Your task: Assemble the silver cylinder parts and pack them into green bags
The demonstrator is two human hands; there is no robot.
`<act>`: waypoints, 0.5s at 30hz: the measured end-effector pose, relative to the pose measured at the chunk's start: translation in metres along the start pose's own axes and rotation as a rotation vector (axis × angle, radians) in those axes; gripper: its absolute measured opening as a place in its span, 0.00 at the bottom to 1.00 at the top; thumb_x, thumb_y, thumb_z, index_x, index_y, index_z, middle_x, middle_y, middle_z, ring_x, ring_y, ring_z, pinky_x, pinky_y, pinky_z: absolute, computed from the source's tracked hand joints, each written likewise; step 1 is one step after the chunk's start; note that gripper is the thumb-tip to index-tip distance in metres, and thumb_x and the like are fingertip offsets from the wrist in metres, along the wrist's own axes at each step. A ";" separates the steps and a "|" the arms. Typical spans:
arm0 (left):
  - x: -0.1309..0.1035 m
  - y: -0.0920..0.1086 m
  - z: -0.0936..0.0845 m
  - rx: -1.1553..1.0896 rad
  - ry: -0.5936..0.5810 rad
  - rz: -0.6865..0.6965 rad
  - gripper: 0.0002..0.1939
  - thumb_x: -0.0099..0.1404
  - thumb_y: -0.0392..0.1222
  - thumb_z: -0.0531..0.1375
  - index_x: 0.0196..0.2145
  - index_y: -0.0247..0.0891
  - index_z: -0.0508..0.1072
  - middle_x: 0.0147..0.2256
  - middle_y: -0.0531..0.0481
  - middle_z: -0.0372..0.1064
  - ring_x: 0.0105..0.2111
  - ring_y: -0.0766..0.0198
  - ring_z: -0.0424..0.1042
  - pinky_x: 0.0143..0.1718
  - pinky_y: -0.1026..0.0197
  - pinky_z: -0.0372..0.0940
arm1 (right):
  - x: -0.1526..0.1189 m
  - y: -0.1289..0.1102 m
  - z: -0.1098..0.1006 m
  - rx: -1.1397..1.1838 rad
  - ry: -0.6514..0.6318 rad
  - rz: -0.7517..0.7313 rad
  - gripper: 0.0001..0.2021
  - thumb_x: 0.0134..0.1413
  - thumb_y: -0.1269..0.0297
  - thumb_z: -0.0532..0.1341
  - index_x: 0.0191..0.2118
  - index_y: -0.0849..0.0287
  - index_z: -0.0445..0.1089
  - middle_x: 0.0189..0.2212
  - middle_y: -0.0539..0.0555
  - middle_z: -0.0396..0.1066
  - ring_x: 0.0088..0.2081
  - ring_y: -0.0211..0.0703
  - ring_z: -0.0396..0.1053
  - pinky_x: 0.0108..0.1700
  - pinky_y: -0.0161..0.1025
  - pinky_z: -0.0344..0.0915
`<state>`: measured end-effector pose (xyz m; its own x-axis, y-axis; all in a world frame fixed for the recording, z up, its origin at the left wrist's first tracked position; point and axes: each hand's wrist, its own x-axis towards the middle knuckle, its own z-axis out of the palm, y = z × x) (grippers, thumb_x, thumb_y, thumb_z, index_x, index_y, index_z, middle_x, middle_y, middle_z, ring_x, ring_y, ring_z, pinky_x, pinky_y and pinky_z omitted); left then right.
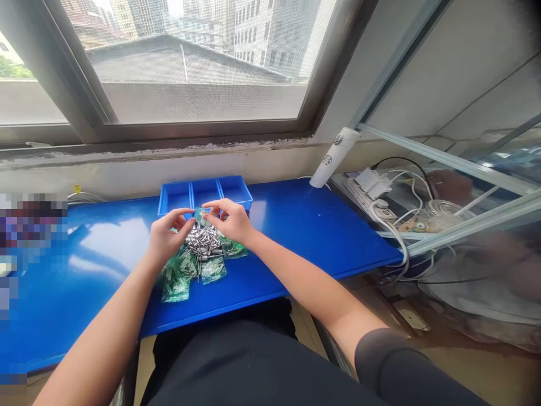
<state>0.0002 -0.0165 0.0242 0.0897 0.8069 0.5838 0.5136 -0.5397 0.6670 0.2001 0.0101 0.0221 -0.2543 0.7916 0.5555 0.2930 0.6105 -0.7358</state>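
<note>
Both hands are raised over a pile of silvery metal pins [203, 241] on the blue table. A small greenish clear bag [200, 215] is pinched in my right hand [231, 221]. At the bag's left edge, my left hand [170, 232] has its thumb and index finger pressed close together; whatever lies between them is too small to make out. Green-tinted bags with metal pieces in them [177, 282] lie to the left of the pile, and another bag [214, 270] lies in front of it. More green bags [234, 248] are on the right, partly under my right wrist.
Behind the pile stands a blue three-compartment tray [249, 201]. A white bottle [333, 158] leans near the wall. Chargers and cables on a power strip [372, 197] are at the right, behind a metal frame. The blue table [296, 237] ends near my body.
</note>
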 end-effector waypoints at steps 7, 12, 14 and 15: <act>-0.002 0.002 -0.001 -0.102 -0.070 -0.090 0.14 0.63 0.49 0.64 0.41 0.39 0.80 0.22 0.52 0.74 0.21 0.65 0.73 0.26 0.63 0.70 | -0.001 0.003 0.001 -0.032 0.007 -0.107 0.05 0.57 0.60 0.68 0.36 0.53 0.81 0.35 0.55 0.75 0.38 0.43 0.69 0.34 0.38 0.68; -0.002 0.004 0.000 -0.225 -0.083 -0.138 0.12 0.62 0.49 0.64 0.38 0.38 0.78 0.27 0.48 0.78 0.23 0.62 0.77 0.28 0.60 0.73 | -0.002 0.004 0.003 -0.066 0.037 -0.187 0.05 0.58 0.60 0.68 0.37 0.53 0.81 0.34 0.56 0.75 0.38 0.43 0.69 0.33 0.38 0.69; -0.002 0.005 0.000 -0.259 -0.063 -0.145 0.12 0.62 0.48 0.64 0.37 0.38 0.77 0.28 0.48 0.78 0.25 0.61 0.78 0.30 0.60 0.73 | -0.003 0.003 0.003 -0.077 0.056 -0.214 0.06 0.59 0.60 0.67 0.39 0.53 0.81 0.36 0.56 0.75 0.39 0.43 0.69 0.34 0.39 0.70; -0.001 0.005 0.000 -0.268 -0.042 -0.150 0.12 0.63 0.48 0.64 0.38 0.37 0.77 0.28 0.48 0.78 0.26 0.61 0.78 0.31 0.60 0.73 | -0.004 0.002 0.003 -0.079 0.064 -0.225 0.08 0.59 0.59 0.67 0.42 0.53 0.80 0.38 0.56 0.76 0.40 0.43 0.69 0.34 0.38 0.71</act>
<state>0.0030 -0.0205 0.0269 0.0679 0.8887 0.4534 0.2809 -0.4531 0.8460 0.1985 0.0084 0.0168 -0.2627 0.6342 0.7271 0.3077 0.7693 -0.5599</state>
